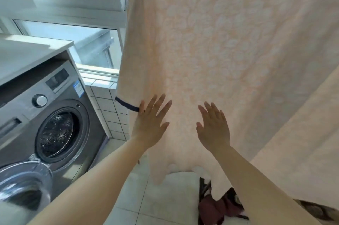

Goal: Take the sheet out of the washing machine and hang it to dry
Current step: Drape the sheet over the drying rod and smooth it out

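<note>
A pale peach sheet (211, 50) with a faint white leaf pattern hangs down in front of me, filling the middle and right of the view. Its top is out of frame. A dark trim strip (126, 104) runs along its lower left edge. My left hand (149, 124) lies flat on the sheet near that trim, fingers spread. My right hand (213, 125) is also flat and spread against the cloth, a little to the right. The grey washing machine (55, 96) stands at the left with its drum (56, 134) showing nothing inside and its door (23, 186) swung open.
Windows (73, 4) and a tiled sill (102, 85) run behind the machine. A counter top (27, 54) covers the washer. Dark red clothing (220, 206) lies on the tiled floor (156, 197) below the sheet. A second fold of peach cloth (302, 142) hangs at the right.
</note>
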